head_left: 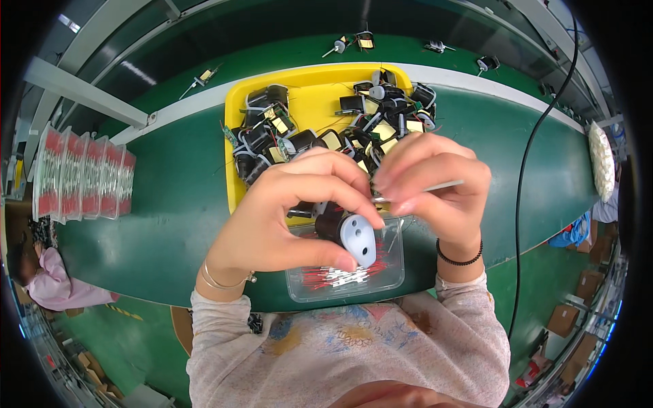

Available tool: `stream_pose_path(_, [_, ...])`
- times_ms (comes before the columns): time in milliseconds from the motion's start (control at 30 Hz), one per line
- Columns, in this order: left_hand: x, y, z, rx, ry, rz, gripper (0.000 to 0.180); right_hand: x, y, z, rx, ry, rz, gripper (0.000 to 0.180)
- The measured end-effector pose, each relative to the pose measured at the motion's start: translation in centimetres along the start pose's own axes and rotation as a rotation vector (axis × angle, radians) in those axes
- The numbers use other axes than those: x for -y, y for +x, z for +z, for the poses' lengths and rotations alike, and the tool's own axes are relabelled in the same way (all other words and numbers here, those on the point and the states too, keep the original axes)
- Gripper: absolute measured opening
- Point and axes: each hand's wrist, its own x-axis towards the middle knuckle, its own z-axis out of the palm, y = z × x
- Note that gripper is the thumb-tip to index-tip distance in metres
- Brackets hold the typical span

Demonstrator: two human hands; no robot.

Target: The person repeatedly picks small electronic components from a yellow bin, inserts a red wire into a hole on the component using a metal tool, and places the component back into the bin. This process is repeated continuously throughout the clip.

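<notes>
My left hand (272,211) is closed round a black cylindrical part with a pale plastic end cap (358,241); the cap has small round holes and faces me. Close beside it, my right hand (445,177) pinches a thin pale stick (445,185), its inner end near the black part. Whether the stick touches the part is hidden by the fingers. Below both hands lies a clear plastic box (309,294) of short red-and-white pieces (340,275). Just beyond stands a yellow tray (316,95) heaped with similar black parts (258,139), with wires and small green boards.
Clear boxes (85,177) of red-and-white pieces stand in a row at the left of the green table (170,183). Several parts (365,41) lie on the green strip behind. A black cable (522,177) hangs at right, near a white bag (600,160). A pink sleeve (64,279) shows far left.
</notes>
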Motion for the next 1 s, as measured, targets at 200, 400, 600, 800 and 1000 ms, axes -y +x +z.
stream_pose_path(200, [-0.1, -0.1, -0.6, 0.03, -0.107, -0.01, 0.042, 1.1, -0.9, -1.1, -0.305, 0.148, -0.03, 0.015])
stream_pose_path(400, [0.6, 0.4, 1.0, -0.295, 0.182, 0.122, 0.038, 2.8, -1.7, 0.2, -0.399, -0.204, -0.159, 0.021])
stream_pose_path(600, [1.0, 0.2, 1.3, -0.34, 0.456, 0.277, 0.039, 4.2, -1.7, 1.5, -0.274, -0.462, -0.159, 0.03])
stream_pose_path(800, [0.9, 0.2, 1.4, -0.319, 0.493, 0.289, 0.039, 4.6, -1.2, 1.5, -0.164, -0.547, -0.141, 0.026])
stream_pose_path(1000, [1.1, 0.3, 1.8, -0.392, 0.514, 0.291, 0.027, 4.6, -1.6, 1.3, -0.166, -0.549, -0.154, 0.029])
